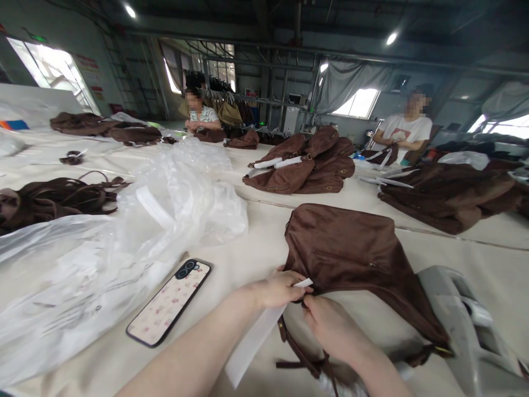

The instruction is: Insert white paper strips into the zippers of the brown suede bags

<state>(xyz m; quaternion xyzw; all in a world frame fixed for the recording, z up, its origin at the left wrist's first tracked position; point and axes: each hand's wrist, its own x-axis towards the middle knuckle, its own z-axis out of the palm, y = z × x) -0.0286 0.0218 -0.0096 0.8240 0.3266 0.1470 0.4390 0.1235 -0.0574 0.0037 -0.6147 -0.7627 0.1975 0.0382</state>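
A brown handbag (343, 242) with a zip across its side lies on the table in front of me. My left hand (283, 288) is closed at the bag's left lower corner, with a long white paper-like strip (254, 344) in its fingers. The strip's short end sticks out past the fingertips. Close beside it, my right hand (328, 320) pinches the same corner, where the strap joins; the exact spot is hidden by the fingers. Below the hands hangs a thin brown strap (295, 347) with a small metal stud, curving toward the table's near edge.
A phone in a patterned case (169, 303) lies left of my arms, beside crumpled clear plastic (185, 193). A grey tape dispenser (463, 325) stands right. Brown bags are piled behind (306, 165) and at right (446, 193); brown straps (58, 196) lie left. Two people work across the table.
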